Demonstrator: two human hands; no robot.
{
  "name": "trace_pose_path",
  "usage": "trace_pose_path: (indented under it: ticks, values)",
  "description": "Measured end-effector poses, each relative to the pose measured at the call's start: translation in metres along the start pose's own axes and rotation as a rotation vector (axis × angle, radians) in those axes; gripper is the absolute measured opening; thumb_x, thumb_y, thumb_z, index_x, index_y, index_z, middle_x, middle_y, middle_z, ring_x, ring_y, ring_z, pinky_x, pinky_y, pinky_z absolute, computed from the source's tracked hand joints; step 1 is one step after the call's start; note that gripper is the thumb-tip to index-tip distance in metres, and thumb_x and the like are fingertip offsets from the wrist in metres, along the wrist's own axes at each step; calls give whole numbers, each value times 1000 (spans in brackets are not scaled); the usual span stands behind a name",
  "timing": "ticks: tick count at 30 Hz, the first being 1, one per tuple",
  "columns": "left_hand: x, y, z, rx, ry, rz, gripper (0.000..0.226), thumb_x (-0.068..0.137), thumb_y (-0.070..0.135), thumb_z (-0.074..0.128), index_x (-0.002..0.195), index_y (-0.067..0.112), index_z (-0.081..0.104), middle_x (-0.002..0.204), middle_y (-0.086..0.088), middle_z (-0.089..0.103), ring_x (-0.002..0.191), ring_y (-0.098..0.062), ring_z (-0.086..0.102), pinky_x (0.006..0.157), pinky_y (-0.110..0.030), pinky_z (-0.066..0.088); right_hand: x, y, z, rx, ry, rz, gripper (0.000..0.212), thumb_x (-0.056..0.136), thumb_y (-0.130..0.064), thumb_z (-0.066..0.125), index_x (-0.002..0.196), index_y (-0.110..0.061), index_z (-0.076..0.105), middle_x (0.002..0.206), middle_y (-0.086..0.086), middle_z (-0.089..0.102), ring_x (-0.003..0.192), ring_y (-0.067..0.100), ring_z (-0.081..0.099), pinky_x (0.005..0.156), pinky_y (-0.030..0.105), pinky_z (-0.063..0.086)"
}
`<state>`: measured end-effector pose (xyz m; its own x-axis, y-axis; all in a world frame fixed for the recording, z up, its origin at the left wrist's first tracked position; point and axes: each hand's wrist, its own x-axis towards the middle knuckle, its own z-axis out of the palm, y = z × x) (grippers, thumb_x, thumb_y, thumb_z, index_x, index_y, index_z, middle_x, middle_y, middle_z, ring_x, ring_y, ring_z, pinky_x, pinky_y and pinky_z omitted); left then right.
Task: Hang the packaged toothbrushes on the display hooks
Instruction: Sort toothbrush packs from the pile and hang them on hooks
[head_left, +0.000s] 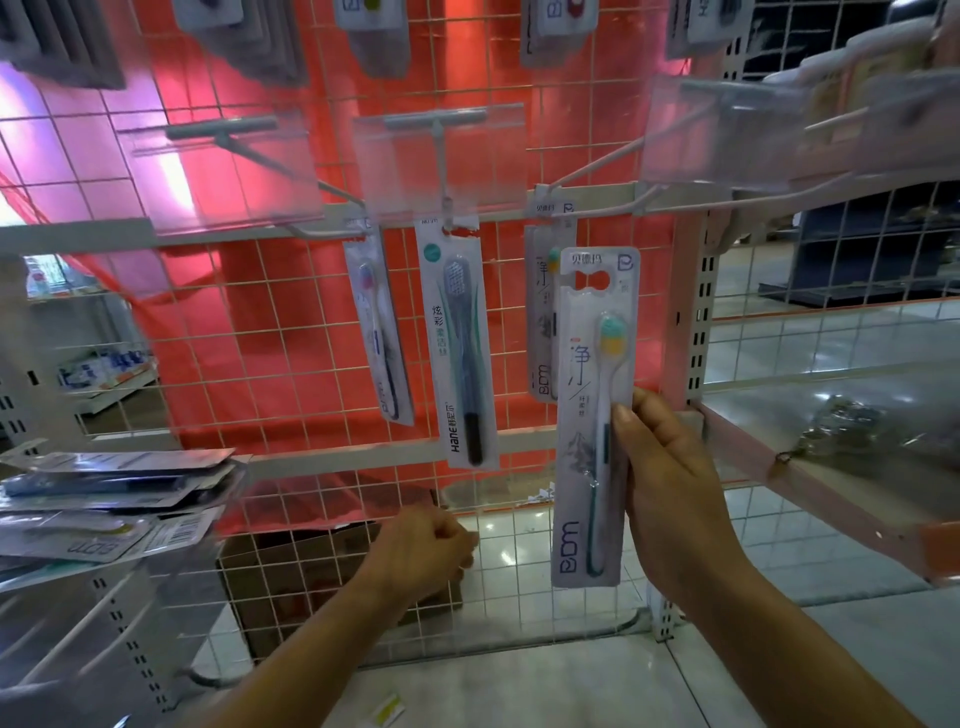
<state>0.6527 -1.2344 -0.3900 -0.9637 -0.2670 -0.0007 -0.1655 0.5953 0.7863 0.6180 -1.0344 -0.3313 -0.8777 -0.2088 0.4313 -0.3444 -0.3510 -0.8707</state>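
One toothbrush pack (582, 467) in right hand (670, 483)

I read "BDM" running sideways up the lower end of the front white blister pack with a teal-and-yellow brush head (582, 441). It has a large "净" at mid-height and small Chinese characters across the top. The hanging white pack with a black-handled brush (460, 364) says "Hane" beside Chinese lettering. A flat white pack in the left pile (98, 543) shows "BDM" upside down, plus a barcode.
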Motion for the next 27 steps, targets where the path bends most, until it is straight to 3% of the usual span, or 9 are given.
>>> trace_pose_path:
  ticks: [5,10,14,16,21,27]
  values:
    - [-13,41,9,-172,-74,114,19,97,25,54,87,15,67,88,-1,70,82,-12,69,76,-24,58,4,-17,-1,-34,-19,-80,23,99,-22,38,97,-20,61,83,-12,71,79,6,68,63,19,56]
    - [-32,98,15,-459,-21,379,44,91,47,32,94,20,67,85,6,73,83,-7,69,73,-18,55,0,-26,-6,-40,-27,-93,22,95,-28,42,97,-18,61,82,-5,71,78,12,70,65,24,58]
    - [-36,111,27,-433,39,554,47,89,60,49,102,17,65,92,2,72,87,-12,70,76,-24,57,-7,-29,-14,31,-1,-105,29,82,-37,45,99,-21,61,89,-4,73,85,14,71,66,24,58]
    - [-36,111,32,-412,59,573,41,83,58,57,100,22,65,94,3,72,89,-13,70,80,-30,59,-7,-34,-18,55,-2,-119,31,80,-37,45,101,-21,61,91,-4,73,87,15,71,67,25,58]
    - [-38,116,38,-459,60,628,24,85,43,55,96,24,65,93,5,73,88,-10,70,77,-23,57,-2,-45,-23,32,-40,-137,30,83,-36,45,102,-20,62,98,1,73,93,20,71,74,34,60]
    - [-31,118,38,-444,109,635,27,83,46,53,94,24,64,91,9,73,88,-8,70,74,-19,56,8,-45,-22,-12,-38,-99,22,99,-24,40,100,-22,62,93,-1,73,90,20,71,76,36,60]
